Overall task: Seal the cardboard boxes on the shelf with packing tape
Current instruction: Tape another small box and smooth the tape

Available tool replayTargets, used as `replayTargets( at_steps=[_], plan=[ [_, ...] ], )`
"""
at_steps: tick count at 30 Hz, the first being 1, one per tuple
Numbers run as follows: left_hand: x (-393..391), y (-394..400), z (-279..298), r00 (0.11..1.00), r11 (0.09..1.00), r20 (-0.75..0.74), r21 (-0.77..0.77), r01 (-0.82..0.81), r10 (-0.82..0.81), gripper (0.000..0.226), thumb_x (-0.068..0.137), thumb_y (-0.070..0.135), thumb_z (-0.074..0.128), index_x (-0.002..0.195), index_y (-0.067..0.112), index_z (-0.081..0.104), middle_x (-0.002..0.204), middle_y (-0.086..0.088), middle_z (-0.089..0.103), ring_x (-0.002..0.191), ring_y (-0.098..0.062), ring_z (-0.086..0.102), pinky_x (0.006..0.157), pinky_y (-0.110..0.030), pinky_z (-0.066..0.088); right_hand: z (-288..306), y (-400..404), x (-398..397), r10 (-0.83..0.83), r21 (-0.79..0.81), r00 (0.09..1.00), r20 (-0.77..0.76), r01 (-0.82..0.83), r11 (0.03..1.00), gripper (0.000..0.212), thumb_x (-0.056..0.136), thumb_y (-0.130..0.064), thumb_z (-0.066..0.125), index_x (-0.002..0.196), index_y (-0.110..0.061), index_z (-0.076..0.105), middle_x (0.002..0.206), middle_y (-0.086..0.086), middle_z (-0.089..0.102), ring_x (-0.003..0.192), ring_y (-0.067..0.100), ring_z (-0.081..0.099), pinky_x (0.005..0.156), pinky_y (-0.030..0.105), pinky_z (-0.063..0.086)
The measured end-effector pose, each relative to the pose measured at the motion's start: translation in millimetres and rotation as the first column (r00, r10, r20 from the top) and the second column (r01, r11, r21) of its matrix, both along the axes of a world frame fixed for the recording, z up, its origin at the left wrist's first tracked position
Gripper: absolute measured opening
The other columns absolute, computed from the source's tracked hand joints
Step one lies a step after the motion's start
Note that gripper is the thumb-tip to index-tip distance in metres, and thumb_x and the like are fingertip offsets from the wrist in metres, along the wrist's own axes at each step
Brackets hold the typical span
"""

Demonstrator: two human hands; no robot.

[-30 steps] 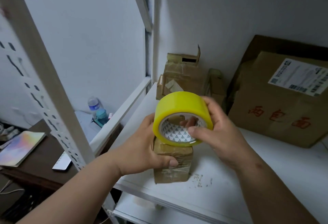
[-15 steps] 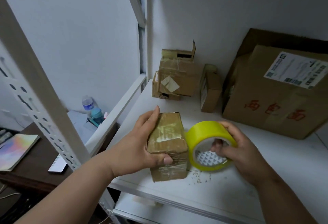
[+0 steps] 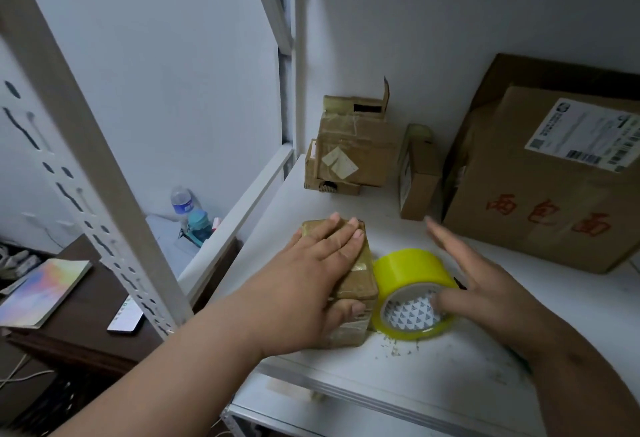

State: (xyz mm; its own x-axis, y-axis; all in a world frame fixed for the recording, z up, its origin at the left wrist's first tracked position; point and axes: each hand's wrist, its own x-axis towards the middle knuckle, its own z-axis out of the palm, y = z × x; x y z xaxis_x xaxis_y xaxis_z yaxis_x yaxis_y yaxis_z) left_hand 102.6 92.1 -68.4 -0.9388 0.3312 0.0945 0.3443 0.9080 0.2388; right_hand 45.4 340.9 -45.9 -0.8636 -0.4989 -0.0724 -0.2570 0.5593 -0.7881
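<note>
The small cardboard box (image 3: 356, 284), wrapped in glossy tape, sits near the front edge of the white shelf (image 3: 467, 381). The left hand (image 3: 311, 284) lies flat on its top, fingers straight, thumb pressed against the near end. Touching the box on its right stands the yellow tape roll (image 3: 412, 273), lying on its rim. The right hand (image 3: 485, 284) hovers over the roll with fingers spread and loose, gripping nothing; it is motion-blurred. Further back are a stack of worn boxes (image 3: 349, 156), a narrow upright box (image 3: 419, 180) and a large labelled carton (image 3: 554, 201).
</note>
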Motion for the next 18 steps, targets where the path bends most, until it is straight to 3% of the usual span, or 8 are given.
replayTargets(
  at_steps=[2, 4, 6, 9, 11, 14, 16, 18],
  plan=[
    [0.7, 1.5, -2.6, 1.0, 0.998, -0.025, 0.069, -0.007, 0.008, 0.09, 0.083, 0.073, 0.035, 0.154, 0.032, -0.002, 0.161, 0.02, -0.01, 0.145, 0.001, -0.025, 0.119, -0.021, -0.013, 12.4, -22.5, 12.3, 0.155, 0.232, 0.959, -0.238, -0.099, 0.968, 0.098, 0.066, -0.042, 0.053, 0.151, -0.051, 0.006, 0.155, -0.035, -0.001, 0.141, -0.016, -0.006, 0.123, 0.029, 0.009],
    [1.5, 0.1, -6.3, 0.998, 0.992, -0.067, 0.123, -0.002, 0.011, 0.088, 0.081, 0.071, 0.036, 0.153, 0.034, 0.002, 0.163, 0.018, -0.001, 0.147, 0.0, -0.019, 0.117, -0.017, -0.011, 12.5, -50.4, 26.1, 0.359, 0.467, 0.866, -0.347, -0.172, 0.867, 0.096, 0.074, -0.045, 0.044, 0.155, -0.037, -0.007, 0.157, -0.026, -0.019, 0.141, -0.013, -0.021, 0.122, 0.03, -0.011],
    [1.2, -3.2, -8.2, 0.997, 0.992, -0.078, 0.125, 0.004, 0.005, 0.087, 0.082, 0.07, 0.035, 0.155, 0.034, 0.006, 0.164, 0.016, 0.004, 0.149, -0.002, -0.014, 0.119, -0.018, -0.006, -2.7, -63.7, 31.7, 0.447, 0.583, 0.771, -0.454, -0.122, 0.803, 0.094, 0.074, -0.046, 0.037, 0.158, -0.021, 0.001, 0.164, -0.007, -0.011, 0.15, 0.002, -0.008, 0.121, 0.041, -0.008],
    [1.3, -6.4, -6.0, 0.997, 1.0, -0.073, 0.021, -0.009, 0.01, 0.092, 0.08, 0.075, 0.019, 0.157, 0.028, 0.002, 0.164, 0.012, -0.004, 0.148, -0.003, -0.017, 0.115, -0.014, -0.014, -18.7, -59.6, 30.3, 0.422, 0.606, 0.697, -0.58, 0.023, 0.795, 0.087, 0.071, -0.041, 0.045, 0.15, -0.006, 0.036, 0.157, 0.011, 0.033, 0.144, 0.018, 0.035, 0.113, 0.055, 0.012],
    [3.2, -5.4, -2.9, 0.998, 0.999, -0.062, -0.021, -0.031, 0.029, 0.098, 0.076, 0.078, 0.01, 0.157, 0.024, -0.002, 0.164, 0.01, -0.01, 0.147, -0.004, -0.02, 0.113, -0.013, -0.017, -20.5, -56.9, 31.3, 0.405, 0.603, 0.672, -0.62, 0.077, 0.794, 0.083, 0.069, -0.041, 0.054, 0.143, -0.005, 0.048, 0.149, 0.012, 0.047, 0.137, 0.019, 0.046, 0.111, 0.059, 0.015],
    [6.7, -4.8, -0.9, 0.998, 0.997, -0.03, -0.051, -0.055, 0.053, 0.107, 0.07, 0.088, -0.004, 0.156, 0.024, -0.007, 0.163, 0.009, -0.014, 0.146, -0.006, -0.021, 0.113, -0.016, -0.017, -19.4, -56.6, 37.2, 0.347, 0.569, 0.662, -0.665, 0.147, 0.809, 0.074, 0.071, -0.046, 0.053, 0.135, -0.009, 0.058, 0.139, 0.006, 0.059, 0.135, 0.021, 0.049, 0.112, 0.063, 0.012],
    [9.2, -7.5, 4.8, 0.997, 0.992, 0.0, -0.1, -0.075, 0.076, 0.108, 0.068, 0.088, -0.008, 0.156, 0.025, -0.01, 0.162, 0.009, -0.018, 0.148, -0.007, -0.019, 0.12, -0.023, -0.008, -11.2, -51.8, 38.4, 0.274, 0.516, 0.708, -0.651, 0.148, 0.844, 0.069, 0.075, -0.05, 0.048, 0.136, -0.019, 0.057, 0.147, -0.001, 0.051, 0.142, 0.017, 0.039, 0.116, 0.06, 0.003],
    [9.9, -10.1, 17.6, 0.995, 0.975, 0.022, -0.2, -0.094, 0.1, 0.104, 0.071, 0.087, 0.003, 0.156, 0.028, -0.011, 0.162, 0.012, -0.019, 0.15, -0.008, -0.012, 0.123, -0.031, 0.008, -1.9, -39.8, 31.9, 0.161, 0.448, 0.809, -0.565, 0.137, 0.883, 0.072, 0.078, -0.053, 0.05, 0.147, -0.036, 0.039, 0.162, -0.013, 0.019, 0.149, 0.009, 0.016, 0.12, 0.048, -0.006]
  ],
)
